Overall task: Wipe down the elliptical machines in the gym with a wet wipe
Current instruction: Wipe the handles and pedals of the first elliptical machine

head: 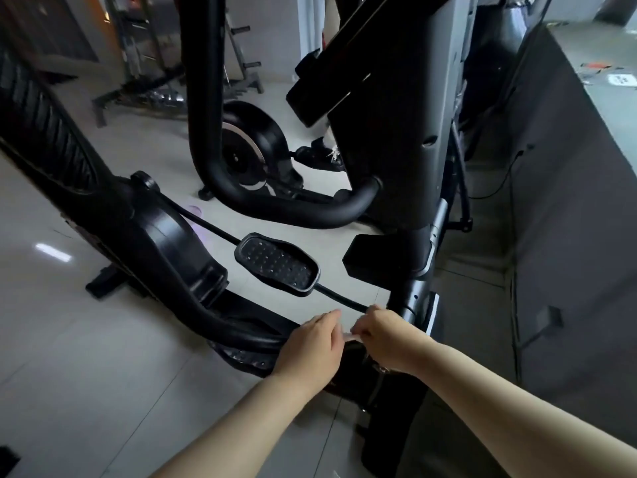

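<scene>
Left hand (310, 343) and right hand (386, 336) both pinch a white wipe (352, 337) beside the elliptical (165, 243).

floor (76, 357): pale glossy tiles; standing on it: black elliptical machine (165, 243); flywheel machine (248, 146) behind

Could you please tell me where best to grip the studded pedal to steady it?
Take the studded pedal by its raised rim at the near, lower-right end, probably from above: its face lies open upward and that end is nearest you.
</scene>
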A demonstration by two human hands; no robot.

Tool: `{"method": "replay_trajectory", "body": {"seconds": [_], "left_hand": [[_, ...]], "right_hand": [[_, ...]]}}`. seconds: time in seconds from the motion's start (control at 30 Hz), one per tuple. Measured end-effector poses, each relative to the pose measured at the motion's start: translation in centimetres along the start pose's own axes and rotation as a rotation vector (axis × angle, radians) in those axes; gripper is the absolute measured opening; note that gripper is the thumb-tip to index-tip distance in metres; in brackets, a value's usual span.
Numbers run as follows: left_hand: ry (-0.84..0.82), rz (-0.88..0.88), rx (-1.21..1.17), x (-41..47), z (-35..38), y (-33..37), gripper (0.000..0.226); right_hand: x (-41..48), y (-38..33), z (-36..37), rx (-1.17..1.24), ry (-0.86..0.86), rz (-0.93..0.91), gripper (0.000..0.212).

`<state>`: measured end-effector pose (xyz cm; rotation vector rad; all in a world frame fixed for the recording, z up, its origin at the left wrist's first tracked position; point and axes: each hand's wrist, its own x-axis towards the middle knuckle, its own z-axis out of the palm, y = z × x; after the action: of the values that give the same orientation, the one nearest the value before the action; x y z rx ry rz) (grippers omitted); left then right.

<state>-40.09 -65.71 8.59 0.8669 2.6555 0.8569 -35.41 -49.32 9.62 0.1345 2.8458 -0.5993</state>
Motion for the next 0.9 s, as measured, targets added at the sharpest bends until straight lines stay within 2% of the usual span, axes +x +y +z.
{"method": "replay_trajectory", "body": {"seconds": [0.03, 0.1, 0.17, 0.23, 0.3, 0.37, 0.47, 0.53, 0.63, 0.77, 0.9], "left_hand": [[0.05, 0.022, -0.023, 0.4, -0.7, 0.7, 0.039], [0.191, 0.068, -0.08, 1.2, -2.2, 1.9, 0.034], [0.39, 0.146, -0.157, 2.0, -3.7, 3.0, 0.028], [0.55, 0.211, -0.236, 2.2, -5.0, 4.3, 0.026], [0.623, 0.237, -0.305, 2.4, -6.3, 5.9, 0.029], [0.679, 0.254, -0.306, 2.7, -7.0, 7.0, 0.032], [0.729, 0.232, -0.367, 3.2, -7.8, 7.2, 0.031], [0.778, 0.198, -0.392, 3.4, -8.2, 6.9, 0.028], [0.837, 0.162, -0.335, 3.4, -8.8, 6.4, 0.028], [0.774, 0.09, -0.368, 3.6, -9.3, 6.6, 0.038], [0.765, 0.115, -0.229, 4.7, -9.9, 6.5, 0.061]], "right_hand": [[0.2, -0.1, -1.4, 0.07, 0.102, -0.017, 0.031], [0.3, -0.7, -4.8, 0.284, 0.434, -0.046, 0.026], [-0.3, -1.8, -8.4, 0.426, 0.729, -0.186, 0.026], [-0.3, -2.7, -11.3, 0.42, 0.927, -0.323, 0.027], [0.6, -3.3, -13.2, 0.435, 1.038, -0.31, 0.029], [1.6, -4.0, -13.7, 0.42, 0.97, -0.262, 0.029], [2.1, -5.6, -12.1, 0.212, 0.718, -0.467, 0.035], [2.2, -6.0, -11.8, 0.2, 0.703, -0.508, 0.035], [2.9, -6.4, -12.7, 0.276, 0.791, -0.352, 0.027], [3.3, -8.0, -13.3, 0.361, 0.633, -0.349, 0.021], [3.6, -7.7, -14.4, 0.784, 0.431, -0.318, 0.035]]}}
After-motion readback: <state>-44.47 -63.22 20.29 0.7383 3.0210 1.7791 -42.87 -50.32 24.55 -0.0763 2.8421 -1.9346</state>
